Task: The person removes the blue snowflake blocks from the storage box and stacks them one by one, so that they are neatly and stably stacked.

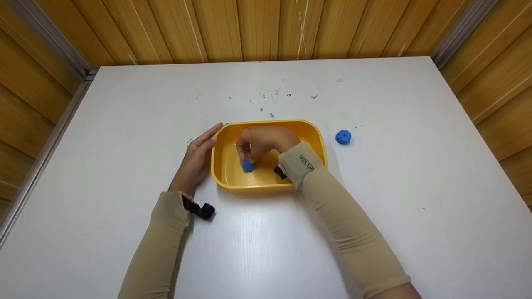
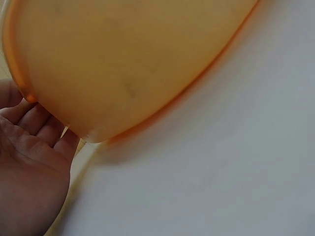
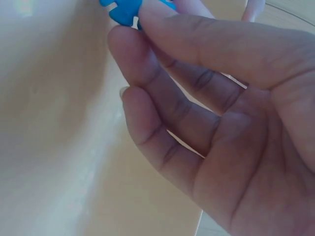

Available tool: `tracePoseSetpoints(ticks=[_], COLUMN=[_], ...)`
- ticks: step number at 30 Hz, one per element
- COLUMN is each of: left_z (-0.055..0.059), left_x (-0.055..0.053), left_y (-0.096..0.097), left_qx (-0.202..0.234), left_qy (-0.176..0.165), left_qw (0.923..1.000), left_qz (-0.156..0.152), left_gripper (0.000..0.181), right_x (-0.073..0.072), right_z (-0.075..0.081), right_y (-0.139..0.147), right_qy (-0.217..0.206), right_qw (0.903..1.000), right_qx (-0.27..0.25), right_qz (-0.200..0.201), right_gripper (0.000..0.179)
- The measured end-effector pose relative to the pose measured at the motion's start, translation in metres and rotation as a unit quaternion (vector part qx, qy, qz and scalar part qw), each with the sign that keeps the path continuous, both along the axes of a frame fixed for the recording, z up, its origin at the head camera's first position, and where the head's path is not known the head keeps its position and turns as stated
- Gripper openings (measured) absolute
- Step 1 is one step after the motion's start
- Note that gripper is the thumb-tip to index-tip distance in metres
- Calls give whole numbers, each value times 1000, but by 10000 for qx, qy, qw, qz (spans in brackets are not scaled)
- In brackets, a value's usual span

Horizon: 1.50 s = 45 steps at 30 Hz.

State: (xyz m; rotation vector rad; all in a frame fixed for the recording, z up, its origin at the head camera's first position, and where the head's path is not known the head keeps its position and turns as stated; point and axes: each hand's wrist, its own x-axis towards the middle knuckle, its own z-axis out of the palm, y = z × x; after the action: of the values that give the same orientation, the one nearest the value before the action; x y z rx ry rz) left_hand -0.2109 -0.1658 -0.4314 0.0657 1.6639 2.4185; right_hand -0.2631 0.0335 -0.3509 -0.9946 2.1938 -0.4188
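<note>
My right hand (image 1: pixel 266 141) reaches down into a yellow plastic bin (image 1: pixel 269 188). Between thumb and fingertips it pinches a small blue notched disc (image 1: pixel 248 165), low over the bin's floor on the left side. In the right wrist view, only the lower edge of the blue disc (image 3: pixel 125 11) shows at the top, under the thumb. My left hand (image 1: pixel 197 160) lies along the outside of the bin's left end, its fingers fairly straight and the thumb at the rim. From the left wrist, the bin's wall (image 2: pixel 128 64) hides the ends of those fingers.
Right of the bin, another blue notched piece (image 1: pixel 343 136) lies on the white table (image 1: pixel 415 174). Dark scuff marks (image 1: pixel 272 115) dot the tabletop behind the bin. Wood-patterned panels (image 1: pixel 257 29) rise along the back and both sides.
</note>
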Motion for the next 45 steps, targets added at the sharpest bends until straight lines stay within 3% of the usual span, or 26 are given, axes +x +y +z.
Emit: tracePoseSetpoints(ticks=[8, 14, 30, 45], left_z=[-1, -1, -1, -2], left_x=[0, -2, -3, -2], left_y=[-1, -1, 0, -2], left_qx=[-30, -132, -209, -171], left_qy=[-23, 15, -35, 30], left_qw=[10000, 9999, 9997, 9998], left_qz=[-35, 11, 91, -47], left_gripper=[46, 47, 45, 49], right_x=[-3, -4, -6, -6], right_z=[4, 10, 23, 34], right_y=[8, 15, 36, 67], right_qy=[-57, 91, 319, 775], right_qw=[9997, 9996, 9970, 9873], right_qx=[-109, -209, -272, -1098], right_qz=[-188, -191, -647, -847], right_gripper=[8, 8, 9, 9])
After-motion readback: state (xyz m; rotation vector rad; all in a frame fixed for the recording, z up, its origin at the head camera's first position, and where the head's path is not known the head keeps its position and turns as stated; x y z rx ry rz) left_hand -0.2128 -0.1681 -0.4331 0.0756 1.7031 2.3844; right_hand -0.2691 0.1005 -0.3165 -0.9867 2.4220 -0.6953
